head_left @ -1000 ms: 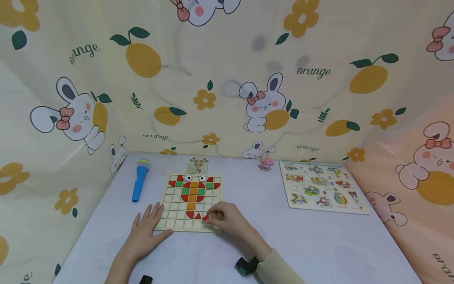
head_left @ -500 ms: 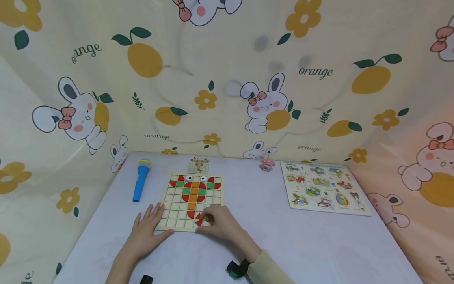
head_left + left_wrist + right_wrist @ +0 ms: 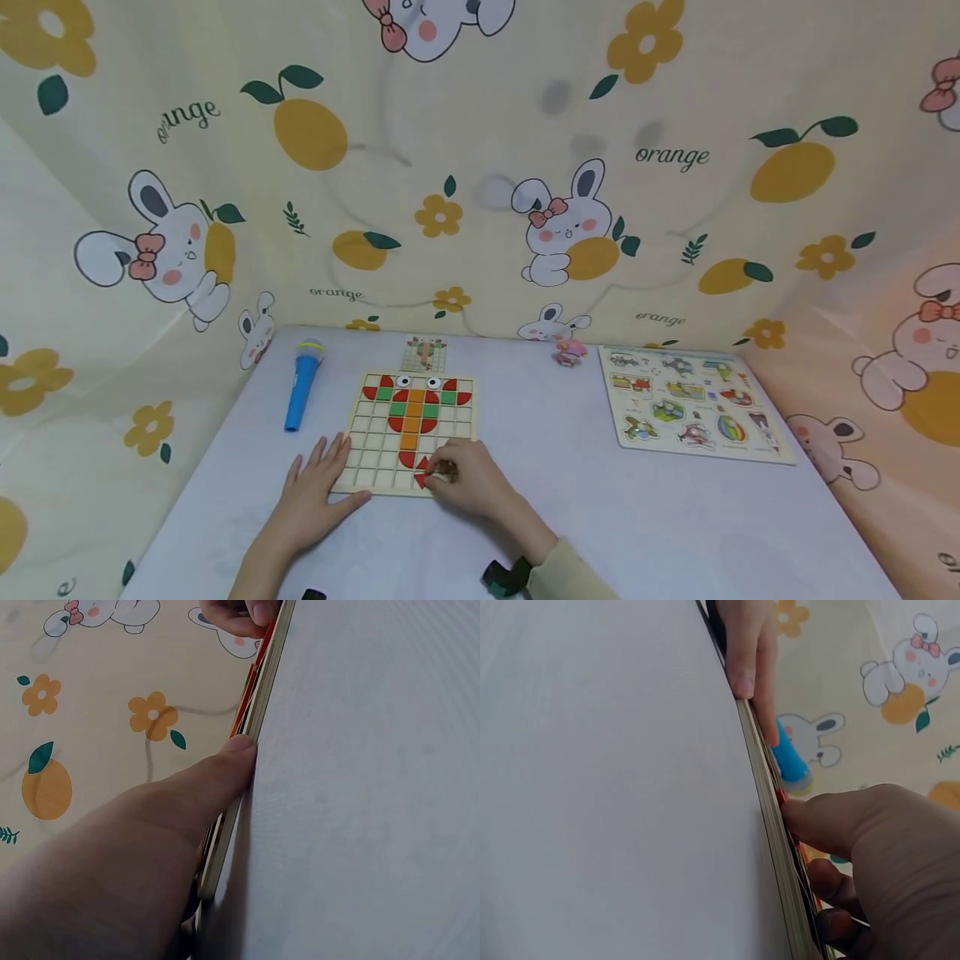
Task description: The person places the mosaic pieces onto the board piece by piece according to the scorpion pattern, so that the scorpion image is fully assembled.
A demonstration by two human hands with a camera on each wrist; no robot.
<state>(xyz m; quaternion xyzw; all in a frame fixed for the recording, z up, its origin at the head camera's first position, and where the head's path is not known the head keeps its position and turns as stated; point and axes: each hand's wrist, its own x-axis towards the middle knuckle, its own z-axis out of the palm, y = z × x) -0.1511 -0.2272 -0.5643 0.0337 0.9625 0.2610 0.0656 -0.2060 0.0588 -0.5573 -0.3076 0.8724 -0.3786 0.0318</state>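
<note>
A wooden grid board (image 3: 372, 477) lies on the table with red, green and orange pieces and two eye pieces set in its upper and middle squares. My left hand (image 3: 309, 500) rests flat with spread fingers over the board's left edge, the thumb along its front edge. At the lower right of the board my right hand (image 3: 471, 477) pinches a small red triangle (image 3: 421, 481) between thumb and curled fingers, low over the grid. Just above it sits another red triangle (image 3: 422, 462). In the right wrist view the thumb touches a bit of red piece (image 3: 781, 796) at the board.
Behind the board lies a small pattern card (image 3: 423, 354). A blue toy microphone (image 3: 302, 389) is at the left and a small pink figurine (image 3: 570, 352) at the back. A picture puzzle board (image 3: 693, 404) occupies the right side. A printed cloth hangs behind the table.
My right hand has moved left and toward me with the red triangle, from beside the other triangle to the square below it. The left hand stays on the board.
</note>
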